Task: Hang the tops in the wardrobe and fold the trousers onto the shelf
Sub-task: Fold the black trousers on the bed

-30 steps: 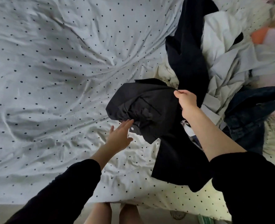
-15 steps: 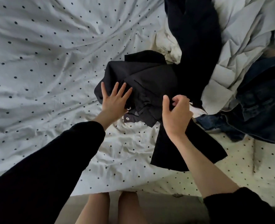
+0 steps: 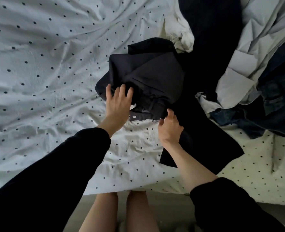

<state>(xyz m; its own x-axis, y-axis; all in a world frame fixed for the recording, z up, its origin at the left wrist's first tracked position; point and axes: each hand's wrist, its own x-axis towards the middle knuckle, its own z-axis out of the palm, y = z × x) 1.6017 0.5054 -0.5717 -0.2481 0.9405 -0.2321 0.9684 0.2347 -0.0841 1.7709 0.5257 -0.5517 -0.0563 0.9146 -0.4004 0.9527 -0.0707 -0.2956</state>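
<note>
A crumpled pair of dark grey trousers [image 3: 148,76] lies bunched on the spotted bed sheet [image 3: 46,72], its waistband and a white button facing me. My left hand [image 3: 117,104] rests on the trousers' left side with fingers spread and straight. My right hand [image 3: 170,128] pinches the waistband's right end between thumb and fingers. One black leg [image 3: 203,146] of the trousers runs down to the right under my right forearm.
A heap of clothes fills the right: a long black garment [image 3: 212,30], a pale grey shirt [image 3: 248,52], a cream cloth [image 3: 183,36] and dark blue jeans [image 3: 272,106]. The bed's near edge [image 3: 138,190] lies just before my legs.
My left hand came up from the sheet onto the trousers' left side. My right hand dropped from holding the cloth up high to the waistband, and the trousers settled on the bed.
</note>
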